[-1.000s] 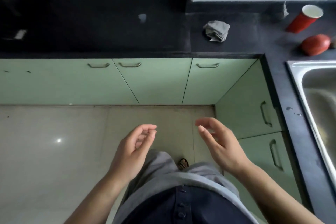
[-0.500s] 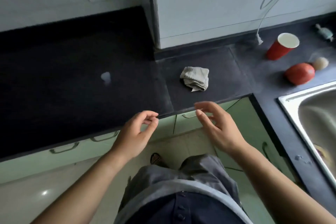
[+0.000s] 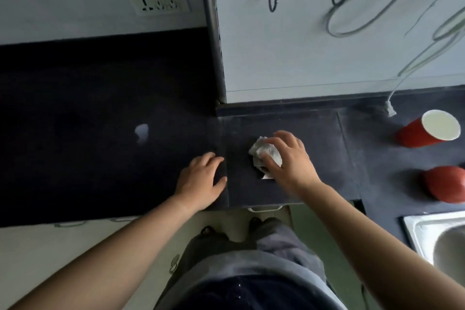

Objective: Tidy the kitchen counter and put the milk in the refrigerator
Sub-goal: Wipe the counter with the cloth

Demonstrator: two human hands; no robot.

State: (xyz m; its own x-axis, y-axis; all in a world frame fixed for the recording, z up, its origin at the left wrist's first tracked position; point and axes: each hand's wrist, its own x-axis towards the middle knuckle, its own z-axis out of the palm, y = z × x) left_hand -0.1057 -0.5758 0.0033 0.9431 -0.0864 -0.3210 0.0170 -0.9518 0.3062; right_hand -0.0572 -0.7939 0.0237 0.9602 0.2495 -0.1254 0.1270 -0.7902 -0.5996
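A crumpled grey cloth (image 3: 261, 151) lies on the dark counter (image 3: 100, 158), and my right hand (image 3: 289, 161) is closed over it, fingers gripping the fabric. My left hand (image 3: 203, 181) rests flat on the counter just to the left of the cloth, fingers spread, holding nothing. A small white spill (image 3: 142, 132) marks the counter further left. A red paper cup (image 3: 427, 129) lies tipped on its side at the right. No milk container is visible.
A red rounded object (image 3: 445, 184) sits on the counter at the right edge. A steel sink (image 3: 435, 234) is at lower right. Hooks and cables hang on the wall (image 3: 327, 45) behind; a socket (image 3: 158, 1) is at upper left. Green cabinets run under the counter.
I have stepped up to the counter. Both hands moved forward from mid-air: the right one closed on the cloth, the left one came down flat on the counter.
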